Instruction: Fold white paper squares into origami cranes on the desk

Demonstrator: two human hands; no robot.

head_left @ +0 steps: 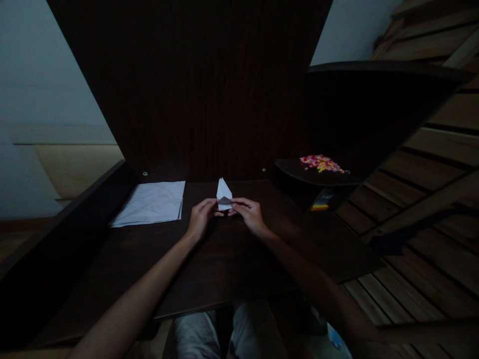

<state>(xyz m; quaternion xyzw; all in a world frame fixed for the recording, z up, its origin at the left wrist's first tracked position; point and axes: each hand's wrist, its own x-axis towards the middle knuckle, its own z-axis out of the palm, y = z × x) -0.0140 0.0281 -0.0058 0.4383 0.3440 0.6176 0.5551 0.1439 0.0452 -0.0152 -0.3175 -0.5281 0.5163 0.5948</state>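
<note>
A small piece of folded white paper (224,189) is held between my two hands over the dark desk (224,259). Its upper part narrows to several pointed tips, and a shaded flap shows near its lower end. My left hand (203,215) pinches the lower left side of it with thumb and fingers. On the opposite side, my right hand (250,213) grips the lower right edge the same way. Some fingertips of both hands curl beneath the paper and are partly hidden.
White paper sheets (153,202) lie in a stack at the desk's left. To the right, a curved shelf (290,172) bears a heap of small pink, red and yellow pieces (322,163). A tall dark panel (194,89) closes off the back, and a raised side board (71,224) runs along the left.
</note>
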